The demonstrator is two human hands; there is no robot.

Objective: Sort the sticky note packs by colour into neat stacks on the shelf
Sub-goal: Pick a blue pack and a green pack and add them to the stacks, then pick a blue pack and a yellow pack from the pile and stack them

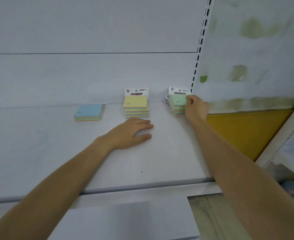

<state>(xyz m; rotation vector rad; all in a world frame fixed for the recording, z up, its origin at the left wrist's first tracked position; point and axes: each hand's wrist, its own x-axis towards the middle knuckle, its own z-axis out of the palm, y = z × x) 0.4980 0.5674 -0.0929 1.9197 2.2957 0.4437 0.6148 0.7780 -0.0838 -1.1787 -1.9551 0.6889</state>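
Resting palm-down on the white shelf [160, 161], the left hand [134, 130] lies just in front of the yellow-topped stack [136, 106]. Its fingers are extended and relaxed, loosely together, and hold nothing.

The right hand [195, 108] is at the green-topped stack [177, 104]. Its fingers are curled and clamped on the right edge of the top pack of that stack. How many packs the grip takes in cannot be told.

Positions of the sticky note packs on the shelf:
- The blue-topped pack [88, 112] lies flat at the left, well apart from the other two groups.
- The yellow-topped stack stands in the middle, at the back panel [91, 75], with the printed header card of its top pack facing the rear.
- The green-topped stack stands at the right, close to the slotted upright [200, 44], also at the back panel. Its packs are slightly out of line with one another.

A yellow panel [243, 132] is visible to the right of the shelf, behind the right forearm.
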